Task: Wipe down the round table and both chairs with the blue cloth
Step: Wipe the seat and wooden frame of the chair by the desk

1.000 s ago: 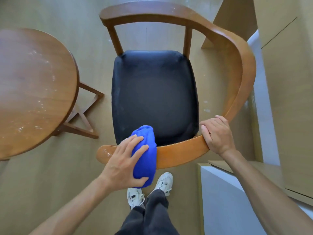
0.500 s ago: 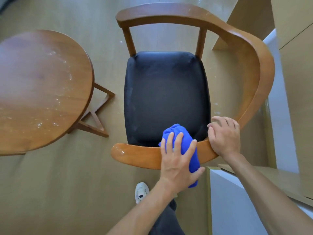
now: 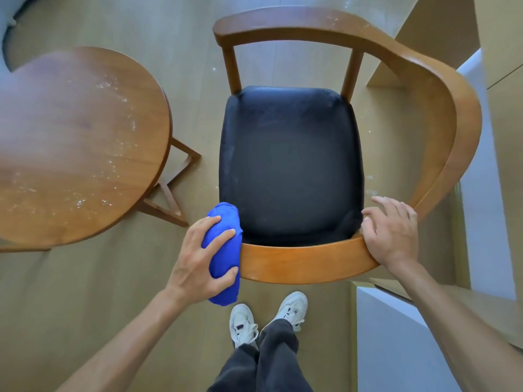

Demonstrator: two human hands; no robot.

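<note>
Pale wooden floor fills the frame. Low centre, the left hand, fingers curled around a bunched blue cloth, presses it on the curved wooden chair rail's left end; the right hand rests fingers loosely spread on the rail's right end. At left stands a round wooden tabletop.

White sneakers and dark trouser legs stand on a pale wood floor; a white cabinet sits just beside them.
</note>
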